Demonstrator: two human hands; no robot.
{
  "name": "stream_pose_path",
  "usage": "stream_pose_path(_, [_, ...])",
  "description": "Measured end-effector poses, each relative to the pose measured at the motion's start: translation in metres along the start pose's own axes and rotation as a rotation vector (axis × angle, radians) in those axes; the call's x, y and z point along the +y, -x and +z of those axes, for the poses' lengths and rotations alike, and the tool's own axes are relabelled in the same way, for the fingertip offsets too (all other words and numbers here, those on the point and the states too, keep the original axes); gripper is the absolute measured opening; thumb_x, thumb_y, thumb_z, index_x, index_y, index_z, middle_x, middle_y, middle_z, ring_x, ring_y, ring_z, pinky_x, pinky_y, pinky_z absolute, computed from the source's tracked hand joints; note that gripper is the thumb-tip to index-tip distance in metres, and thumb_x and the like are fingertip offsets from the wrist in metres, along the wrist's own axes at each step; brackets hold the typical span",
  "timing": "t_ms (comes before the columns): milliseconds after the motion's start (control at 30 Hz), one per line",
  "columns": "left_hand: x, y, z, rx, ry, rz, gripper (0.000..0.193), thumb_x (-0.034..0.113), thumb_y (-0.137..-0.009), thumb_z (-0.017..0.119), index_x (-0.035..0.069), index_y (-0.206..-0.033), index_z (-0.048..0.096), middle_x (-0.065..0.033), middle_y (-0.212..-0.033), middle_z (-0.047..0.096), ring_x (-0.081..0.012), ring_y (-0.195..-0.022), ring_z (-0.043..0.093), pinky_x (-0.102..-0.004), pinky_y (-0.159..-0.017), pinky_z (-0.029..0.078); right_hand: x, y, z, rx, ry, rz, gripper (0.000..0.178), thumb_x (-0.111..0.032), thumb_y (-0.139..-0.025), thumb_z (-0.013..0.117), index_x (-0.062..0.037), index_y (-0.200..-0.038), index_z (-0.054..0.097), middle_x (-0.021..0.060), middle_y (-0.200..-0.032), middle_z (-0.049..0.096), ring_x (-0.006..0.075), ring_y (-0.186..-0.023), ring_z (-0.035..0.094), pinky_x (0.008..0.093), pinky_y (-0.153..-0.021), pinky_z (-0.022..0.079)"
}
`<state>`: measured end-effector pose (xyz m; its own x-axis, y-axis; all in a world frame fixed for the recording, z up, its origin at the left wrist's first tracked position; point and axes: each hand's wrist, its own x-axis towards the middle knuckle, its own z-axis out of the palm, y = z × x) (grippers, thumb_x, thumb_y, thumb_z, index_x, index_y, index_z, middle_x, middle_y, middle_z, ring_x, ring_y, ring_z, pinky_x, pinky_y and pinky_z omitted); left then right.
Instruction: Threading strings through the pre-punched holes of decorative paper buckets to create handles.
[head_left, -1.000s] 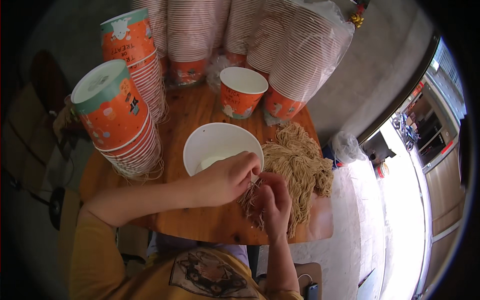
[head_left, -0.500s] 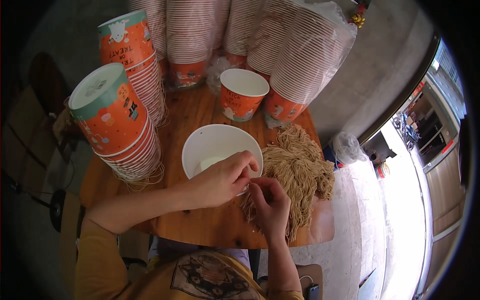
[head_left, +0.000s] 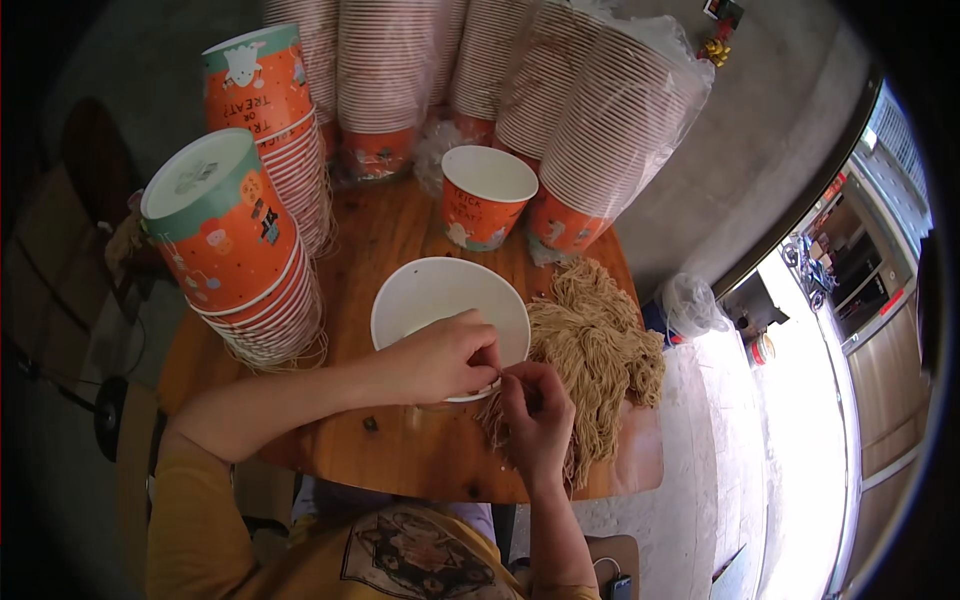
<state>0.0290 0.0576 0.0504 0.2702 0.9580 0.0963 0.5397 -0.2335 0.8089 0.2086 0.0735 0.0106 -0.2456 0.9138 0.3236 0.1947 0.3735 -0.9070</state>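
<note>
A white-lined paper bucket (head_left: 425, 290) stands on the wooden table in front of me, its mouth tipped toward me. My left hand (head_left: 455, 358) reaches across it, fingers curled closed at the near right rim; what they pinch is hidden. Right beside it, my right hand (head_left: 540, 405) pinches thumb and forefinger together at that rim, apparently on a thin strand of twine. The fingertips of both hands nearly touch. A loose heap of tan twine (head_left: 605, 345) lies just right of the bucket, partly behind my right hand.
Two stacks of upside-down orange buckets (head_left: 225, 230) with twine loops stand at left. Tall plastic-wrapped bucket stacks (head_left: 610, 120) line the back. A single upright orange bucket (head_left: 488, 200) sits before them. The wooden table (head_left: 370, 440) has a rounded near edge.
My left fingers have curled lower and closer to the rim, while my right hand has shifted very slightly. The whole scene sits a little lower in view.
</note>
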Motion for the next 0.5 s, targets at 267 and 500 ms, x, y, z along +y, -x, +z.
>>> stream_pose_path(267, [0.007,0.008,0.017,0.23,-0.398,0.307,0.012,0.004,-0.087,0.059,0.002,-0.092,0.048,-0.0129,-0.102,0.044,-0.0314,-0.085,0.057,-0.0396,-0.068,0.048,0.003,-0.001,0.0,-0.016,-0.069,-0.014,0.008,-0.006,-0.088,0.066,-0.0022,-0.094,0.062,-0.0029,-0.067,0.058,0.0012,-0.059,0.047,0.0188,-0.054,0.041])
stream_pose_path(500, [0.002,-0.003,-0.005,0.059,-0.04,0.053,0.017,0.01,-0.09,0.06,0.002,-0.105,0.062,-0.0076,-0.1,0.052,-0.019,-0.089,0.059,-0.029,-0.08,0.048,0.005,-0.002,0.0,0.006,-0.158,0.051,0.008,-0.007,-0.088,0.067,-0.0018,-0.092,0.062,-0.0011,-0.069,0.06,0.0025,-0.063,0.051,0.0203,-0.058,0.044])
